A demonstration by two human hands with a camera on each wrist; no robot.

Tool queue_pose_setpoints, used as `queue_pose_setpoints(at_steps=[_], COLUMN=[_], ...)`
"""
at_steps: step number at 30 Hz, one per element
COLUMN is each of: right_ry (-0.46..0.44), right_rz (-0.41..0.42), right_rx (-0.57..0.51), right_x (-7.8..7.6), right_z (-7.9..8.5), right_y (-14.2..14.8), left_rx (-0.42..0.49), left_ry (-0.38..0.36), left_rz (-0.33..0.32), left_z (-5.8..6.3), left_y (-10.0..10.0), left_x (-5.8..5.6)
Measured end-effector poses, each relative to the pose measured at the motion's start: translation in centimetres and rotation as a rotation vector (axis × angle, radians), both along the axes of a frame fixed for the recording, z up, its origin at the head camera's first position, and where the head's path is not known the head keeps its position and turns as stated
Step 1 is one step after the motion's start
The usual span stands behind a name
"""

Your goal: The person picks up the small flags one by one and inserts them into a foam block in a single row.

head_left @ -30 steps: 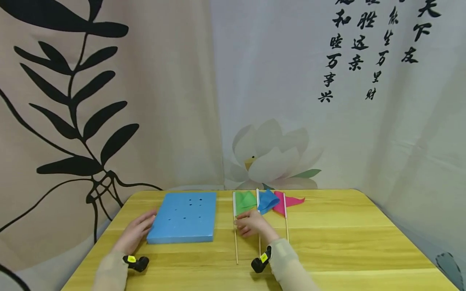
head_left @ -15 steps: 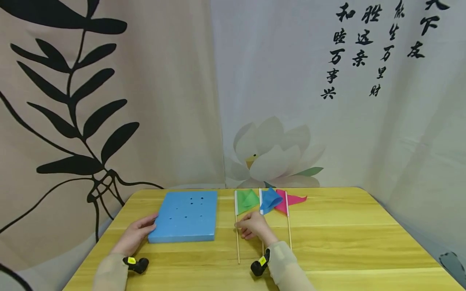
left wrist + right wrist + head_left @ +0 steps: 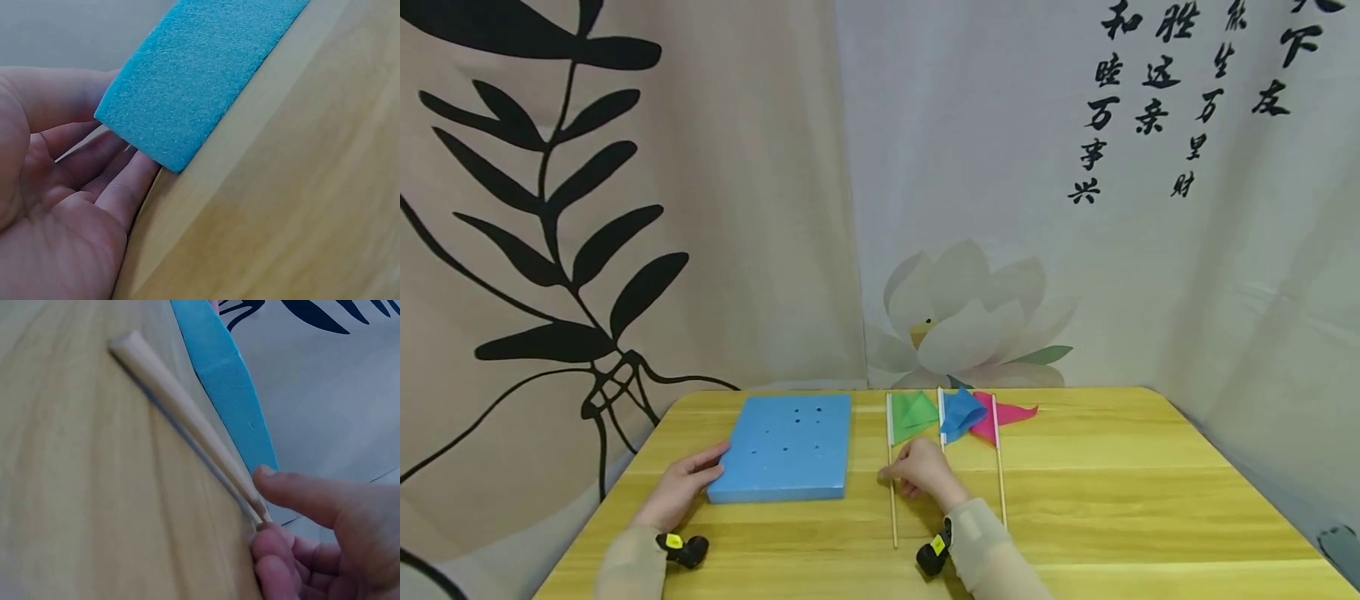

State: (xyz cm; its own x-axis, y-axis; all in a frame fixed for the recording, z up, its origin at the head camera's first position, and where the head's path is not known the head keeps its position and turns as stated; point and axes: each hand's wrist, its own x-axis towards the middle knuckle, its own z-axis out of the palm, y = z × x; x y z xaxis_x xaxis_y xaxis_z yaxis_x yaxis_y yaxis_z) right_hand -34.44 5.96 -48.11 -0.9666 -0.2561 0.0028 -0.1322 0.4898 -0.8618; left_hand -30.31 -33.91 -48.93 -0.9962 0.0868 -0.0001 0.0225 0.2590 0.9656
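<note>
My left hand rests at the near left corner of a blue foam board dotted with small dark holes. In the left wrist view, its fairly straight thumb and fingers touch the end of the foam. My right hand pinches the stick of a small green flag, which lies on the table. Just right of it lie a blue flag, its stick largely hidden by my hand and wrist, and a pink flag.
The wooden table extends right past the flags. A patterned curtain hangs behind its far edge. Each wrist wears a black camera, one being the right wrist camera.
My right hand stays at the green flag's stick, its fingers shifting slightly along and around it. My left hand stays against the board. The whole head view drifts slightly.
</note>
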Motion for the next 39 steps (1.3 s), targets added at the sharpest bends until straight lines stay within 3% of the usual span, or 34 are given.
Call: queue_pose_setpoints(at_steps=[7,13,31,39], right_ry=[0.020,0.010,-0.202,-0.272], right_rz=[-0.016,-0.039,0.034,0.059], right_rx=[0.076,0.046,-0.225,-0.285], right_x=[-0.1,-0.5,-1.3,-1.5], right_z=[-0.1,0.2,0.4,0.5], right_y=[-0.1,-0.1,1.5,1.4], left_rx=[-0.010,-0.027,-0.015,-0.031], left_ry=[-0.026,-0.021,-0.035,-0.042], left_rz=[-0.008,-0.002,0.003,-0.005], left_z=[0.1,0.5,0.3,0.3], left_y=[0.1,0.1,-0.1,0.0], left_x=[0.0,-0.1,-0.2,0.0])
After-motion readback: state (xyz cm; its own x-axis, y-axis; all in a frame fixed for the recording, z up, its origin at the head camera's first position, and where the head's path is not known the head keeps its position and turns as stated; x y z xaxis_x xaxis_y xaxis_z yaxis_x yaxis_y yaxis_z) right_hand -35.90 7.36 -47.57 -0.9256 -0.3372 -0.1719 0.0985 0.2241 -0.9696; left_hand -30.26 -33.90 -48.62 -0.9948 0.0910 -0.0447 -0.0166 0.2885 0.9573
